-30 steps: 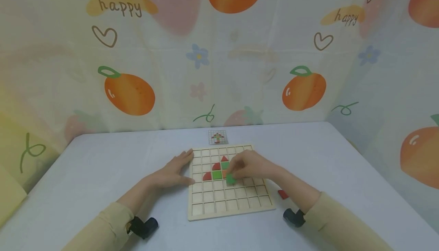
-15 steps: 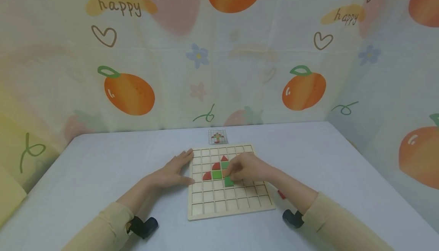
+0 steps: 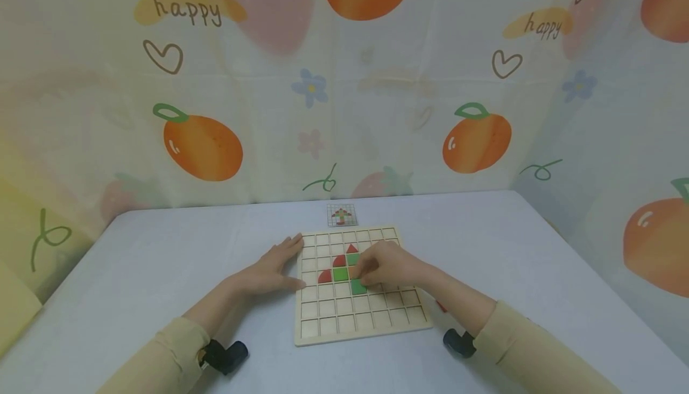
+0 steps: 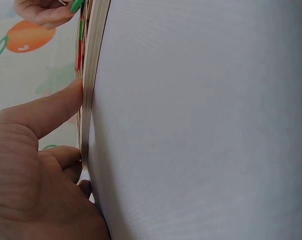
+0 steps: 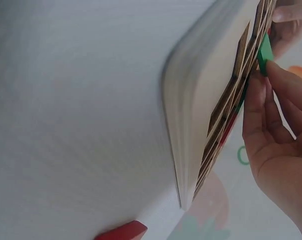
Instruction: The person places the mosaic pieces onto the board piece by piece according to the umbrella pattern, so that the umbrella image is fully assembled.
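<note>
A wooden grid board [image 3: 366, 322] lies on the white table. My right hand [image 3: 393, 264] pinches a green square tile [image 3: 358, 287] between thumb and fingers over the board's middle; in the right wrist view the tile [image 5: 265, 54] stands tilted above the grid. On the board lie a red triangle [image 3: 351, 249], two rounded red tiles [image 3: 325, 276], a green square [image 3: 340, 274], another green square [image 3: 352, 259] and an orange tile [image 3: 352, 272], partly covered by my right fingers. My left hand [image 3: 269, 271], fingers extended, rests against the board's left edge.
A small pattern card [image 3: 341, 215] lies behind the board. Right of the board is a red piece [image 3: 441, 306], mostly hidden by my right forearm in the head view. Black wrist devices [image 3: 226, 357] hang at both cuffs. A printed curtain [image 3: 269, 143] stands behind the table.
My right hand has shifted slightly left with the green tile, which now lines up more squarely with a grid cell. The forearm covers more of the red piece. My left hand stays put.
</note>
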Available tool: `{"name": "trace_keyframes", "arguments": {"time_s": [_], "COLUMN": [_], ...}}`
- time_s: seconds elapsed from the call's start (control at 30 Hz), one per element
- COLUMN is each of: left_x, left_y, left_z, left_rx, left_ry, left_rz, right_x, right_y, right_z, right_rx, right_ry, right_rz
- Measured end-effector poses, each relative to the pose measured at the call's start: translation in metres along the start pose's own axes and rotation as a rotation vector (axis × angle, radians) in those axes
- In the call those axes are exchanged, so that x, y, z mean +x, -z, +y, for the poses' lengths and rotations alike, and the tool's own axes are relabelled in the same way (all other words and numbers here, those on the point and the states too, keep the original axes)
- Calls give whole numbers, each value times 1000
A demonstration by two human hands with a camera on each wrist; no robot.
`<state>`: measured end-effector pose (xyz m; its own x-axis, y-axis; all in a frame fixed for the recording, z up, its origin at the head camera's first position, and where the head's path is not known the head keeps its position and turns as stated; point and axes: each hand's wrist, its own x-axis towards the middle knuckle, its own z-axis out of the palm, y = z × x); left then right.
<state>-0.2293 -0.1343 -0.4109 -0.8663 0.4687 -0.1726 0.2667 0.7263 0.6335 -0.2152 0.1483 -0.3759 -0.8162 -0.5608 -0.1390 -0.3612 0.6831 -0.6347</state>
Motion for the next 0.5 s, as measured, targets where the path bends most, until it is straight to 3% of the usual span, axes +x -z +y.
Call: {"name": "trace_keyframes", "arguments": {"time_s": [0.27,0.5], "left_x": [0,-1], "left_y": [1,1], "left_z": [0,1], "left_rx": [-1,-8], "left_ry": [9,17], "left_rz": [2,-3], "right_x": [1,-1], "right_y": [4,14], "right_z": [3,12], "right_rx": [6,0], "right_ry": [8,15], "right_rz": [-8,40]}}
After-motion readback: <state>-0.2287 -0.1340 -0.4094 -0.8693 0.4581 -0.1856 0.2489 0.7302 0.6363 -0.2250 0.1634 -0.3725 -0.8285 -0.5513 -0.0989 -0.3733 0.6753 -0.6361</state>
